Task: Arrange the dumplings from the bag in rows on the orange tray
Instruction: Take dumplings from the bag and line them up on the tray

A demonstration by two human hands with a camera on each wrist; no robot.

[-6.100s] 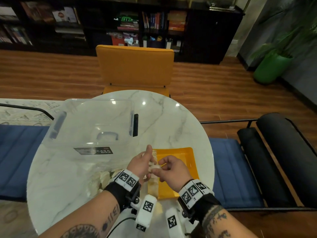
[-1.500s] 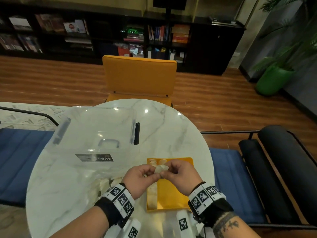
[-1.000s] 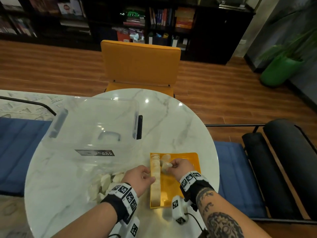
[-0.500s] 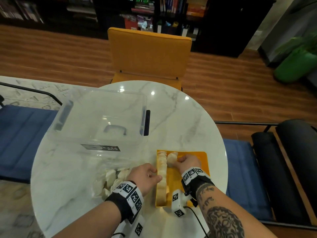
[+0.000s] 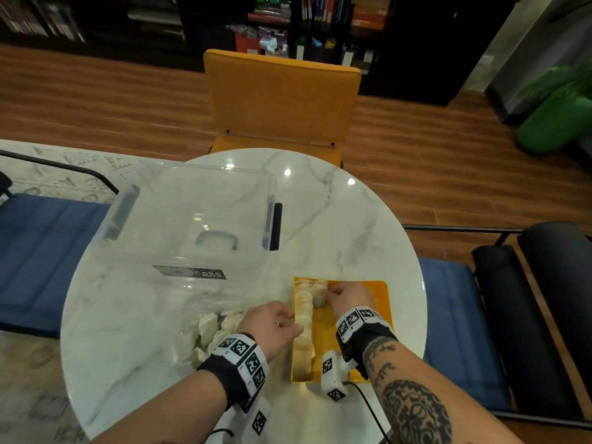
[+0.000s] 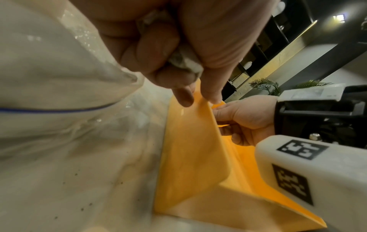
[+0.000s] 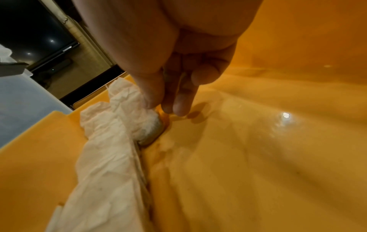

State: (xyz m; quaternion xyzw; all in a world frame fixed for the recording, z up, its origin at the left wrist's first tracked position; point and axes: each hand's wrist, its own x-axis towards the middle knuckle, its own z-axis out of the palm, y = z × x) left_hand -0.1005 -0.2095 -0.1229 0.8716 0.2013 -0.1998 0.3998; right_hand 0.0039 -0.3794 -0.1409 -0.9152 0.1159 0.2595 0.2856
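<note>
Orange tray: your right hand, over from the desk, grip pinching a dumpling, starts row two. Left hand: grip clenched on another dumpling.

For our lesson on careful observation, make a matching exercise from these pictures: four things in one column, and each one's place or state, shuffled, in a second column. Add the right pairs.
1. left hand
2. right hand
3. clear storage box
4. bag of dumplings

A. lies on the table left of the orange tray
B. grips a dumpling beside the tray
C. stands at the table's far left
D. sets a dumpling down in the tray

Pairs: 1-B, 2-D, 3-C, 4-A
</note>
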